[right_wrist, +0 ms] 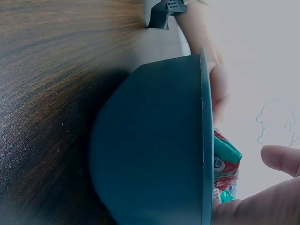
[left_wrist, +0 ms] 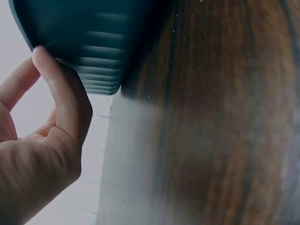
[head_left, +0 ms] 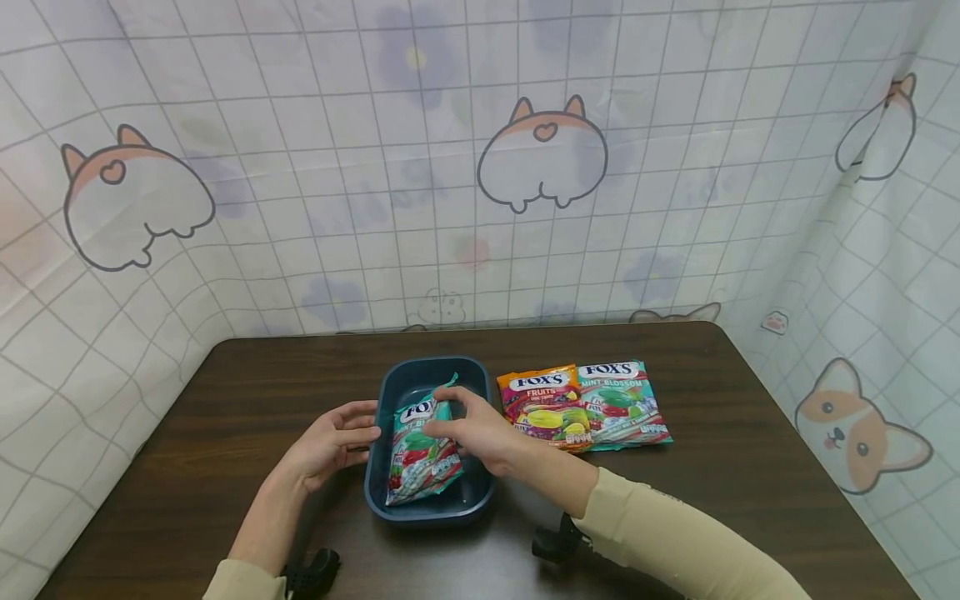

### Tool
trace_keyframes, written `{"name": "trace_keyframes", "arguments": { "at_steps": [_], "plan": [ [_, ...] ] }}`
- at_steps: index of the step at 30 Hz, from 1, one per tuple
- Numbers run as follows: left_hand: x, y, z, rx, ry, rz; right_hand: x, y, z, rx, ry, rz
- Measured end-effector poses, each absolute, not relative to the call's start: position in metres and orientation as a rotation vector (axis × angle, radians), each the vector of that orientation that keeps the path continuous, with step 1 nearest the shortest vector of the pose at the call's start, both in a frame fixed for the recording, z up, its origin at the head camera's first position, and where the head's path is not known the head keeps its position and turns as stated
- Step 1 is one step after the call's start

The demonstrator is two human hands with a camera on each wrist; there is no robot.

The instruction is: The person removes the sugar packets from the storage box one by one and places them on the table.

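Observation:
A dark blue plastic basin (head_left: 472,502) stands on the table, holding a green FOX'S Mint Blossom candy bag (head_left: 423,454) that leans inside it. My right hand (head_left: 480,429) reaches over the right rim, with thumb and index finger spread at the bag's upper edge. From the right wrist view, the thumb (right_wrist: 281,159) is raised away from the bag, whose red and green end (right_wrist: 227,161) shows above the rim. My left hand (head_left: 330,446) is at the basin's left side, its loosely bent fingers touching the outside near the rim; the left wrist view shows a fingertip (left_wrist: 42,54) against it.
Right of the basin lie an orange and purple FOX'S Fruits bag (head_left: 546,408) and another green Mint Blossom bag (head_left: 622,404), side by side. The dark wooden table (head_left: 247,400) meets a gridded white curtain (head_left: 360,242) with cartoon dogs at the back and sides.

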State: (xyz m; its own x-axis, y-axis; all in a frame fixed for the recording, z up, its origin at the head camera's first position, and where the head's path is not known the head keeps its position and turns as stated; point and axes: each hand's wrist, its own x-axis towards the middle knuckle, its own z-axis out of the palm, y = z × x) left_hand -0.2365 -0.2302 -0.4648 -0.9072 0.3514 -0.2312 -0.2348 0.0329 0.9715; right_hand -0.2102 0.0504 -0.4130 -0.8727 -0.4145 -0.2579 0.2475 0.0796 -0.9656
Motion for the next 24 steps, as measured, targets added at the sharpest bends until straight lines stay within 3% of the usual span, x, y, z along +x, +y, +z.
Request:
{"name": "trace_keyframes", "arguments": {
  "at_steps": [24],
  "plan": [
    [-0.239, -0.231, -0.464, 0.14, 1.879, 1.934, -0.216, 0.042, -0.436, -0.283, 1.976, -1.713]
  ]
}}
